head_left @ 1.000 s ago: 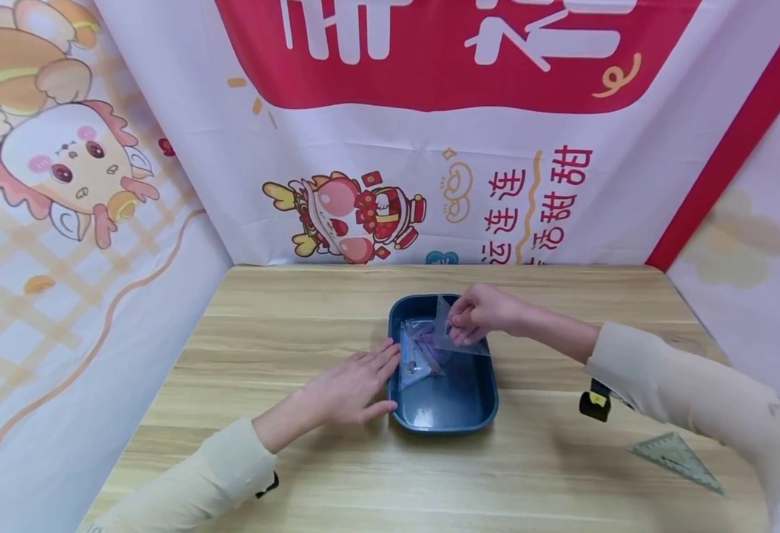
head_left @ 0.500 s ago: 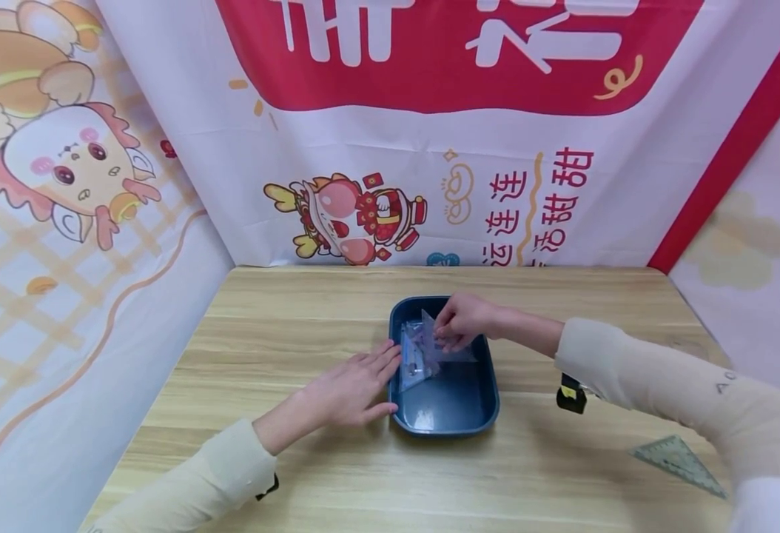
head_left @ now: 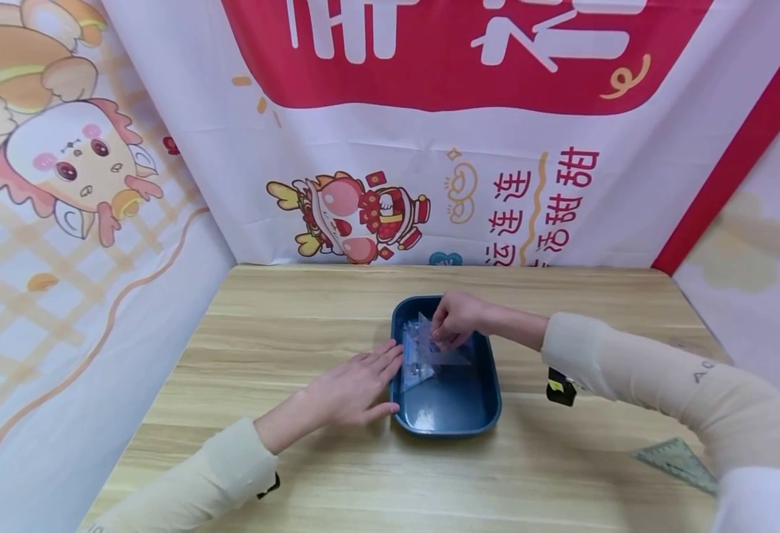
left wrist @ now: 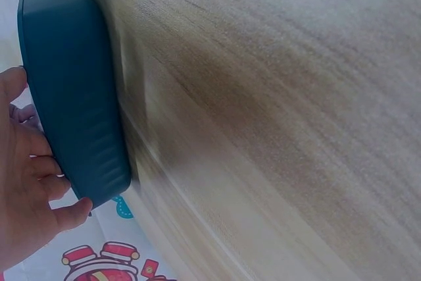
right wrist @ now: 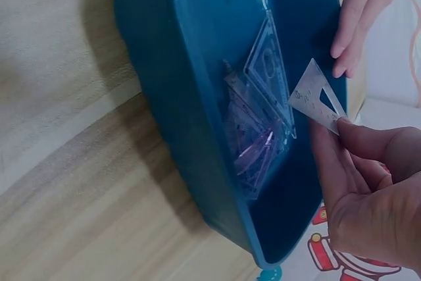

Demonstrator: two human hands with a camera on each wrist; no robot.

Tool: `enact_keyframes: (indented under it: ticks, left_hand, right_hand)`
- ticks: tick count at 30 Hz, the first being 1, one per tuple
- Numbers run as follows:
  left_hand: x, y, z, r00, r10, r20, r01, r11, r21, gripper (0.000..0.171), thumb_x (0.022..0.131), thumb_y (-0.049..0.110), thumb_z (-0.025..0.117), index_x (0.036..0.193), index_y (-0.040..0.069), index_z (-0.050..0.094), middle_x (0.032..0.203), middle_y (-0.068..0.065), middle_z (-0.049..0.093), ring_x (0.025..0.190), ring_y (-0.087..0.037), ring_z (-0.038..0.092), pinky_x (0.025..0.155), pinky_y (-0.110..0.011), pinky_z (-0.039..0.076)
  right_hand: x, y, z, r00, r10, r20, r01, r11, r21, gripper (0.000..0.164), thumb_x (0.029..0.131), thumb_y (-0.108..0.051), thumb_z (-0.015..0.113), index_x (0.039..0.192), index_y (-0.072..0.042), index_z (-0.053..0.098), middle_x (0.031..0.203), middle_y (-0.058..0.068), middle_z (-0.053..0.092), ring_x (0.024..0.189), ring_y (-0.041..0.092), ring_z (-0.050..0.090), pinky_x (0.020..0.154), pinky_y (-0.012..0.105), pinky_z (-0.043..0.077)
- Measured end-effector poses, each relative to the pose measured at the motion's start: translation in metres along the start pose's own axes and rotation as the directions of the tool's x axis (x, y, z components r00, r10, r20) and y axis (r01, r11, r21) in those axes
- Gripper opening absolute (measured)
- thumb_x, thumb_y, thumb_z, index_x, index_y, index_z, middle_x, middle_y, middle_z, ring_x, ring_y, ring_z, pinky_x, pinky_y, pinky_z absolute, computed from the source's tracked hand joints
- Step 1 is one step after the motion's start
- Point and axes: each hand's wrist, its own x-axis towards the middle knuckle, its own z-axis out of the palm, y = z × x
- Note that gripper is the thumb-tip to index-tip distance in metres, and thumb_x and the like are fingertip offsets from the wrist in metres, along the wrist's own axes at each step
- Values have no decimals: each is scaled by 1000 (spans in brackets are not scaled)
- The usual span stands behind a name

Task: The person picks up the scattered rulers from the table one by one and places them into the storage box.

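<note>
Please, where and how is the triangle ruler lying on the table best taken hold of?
Probably across its middle, from above: pinch between the long near edge and the opposite far corner. The triangle ruler looks thin and lies flat on the table, so its edges give the hold. Its near tip is hidden by the right sleeve.

Left hand [head_left: 358, 386] with fingers [head_left: 390, 358] extended, thumb [head_left: 382, 410] apart, right hand [right wrist: 381, 208] pinching, its hidden fingers perhaps curled
</note>
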Motion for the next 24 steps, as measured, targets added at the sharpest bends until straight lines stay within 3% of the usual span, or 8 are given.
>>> enact_keyframes:
  ticks: [5, 9, 14, 19, 24]
  left_hand:
    - [0, 1, 0, 1000, -1, 1, 1, 1000, -7, 80, 101, 58, 41, 155, 0, 29, 165, -17, 25, 154, -33, 20, 118, -50, 36]
    - [0, 1, -1, 1000, -4, 6, 4, 1000, -13, 81, 101, 59, 40, 156, 1, 29, 165, -16, 24, 154, -32, 20, 118, -50, 36]
    - [1, 3, -3, 1000, -1, 10, 1, 1000, -23, 80, 101, 58, 42, 156, 1, 29, 165, -17, 24, 154, -32, 20, 118, -50, 36]
    - [2, 4, -3, 1000, -6, 20, 7, 999, -36, 79, 101, 56, 43, 155, 0, 29, 165, -18, 24, 154, -33, 19, 118, -51, 36]
    - [1, 4, -2, 1000, -7, 10, 8, 999, -43, 80, 101, 57, 43, 155, 0, 29, 164, -19, 24, 154, -34, 20, 117, -52, 37]
  right_hand:
    - [5, 9, 4, 1000, -8, -15, 8, 1000, -22, 12, 94, -2, 66, 95, 3, 77, 88, 11, 74, 79, 18, 73, 74, 34, 63]
    - [8, 13, 5, 998, -39, -43, 32, 990, -140, 13, 93, -2, 66, 96, 3, 77, 88, 10, 73, 76, 17, 71, 72, 31, 63]
    - [3, 15, -1, 993, -82, -83, 55, 958, -280, 20, 93, -6, 65, 108, 3, 75, 93, 12, 75, 75, 15, 68, 70, 27, 60]
    - [-13, 13, -12, 988, -110, -105, 75, 955, -288, 25, 92, -10, 66, 113, 2, 73, 100, 11, 76, 82, 14, 68, 79, 32, 60]
    - [-35, 16, -22, 985, -108, -133, 75, 970, -232, 25, 93, -13, 66, 114, -1, 73, 104, 11, 75, 91, 19, 70, 84, 35, 60]
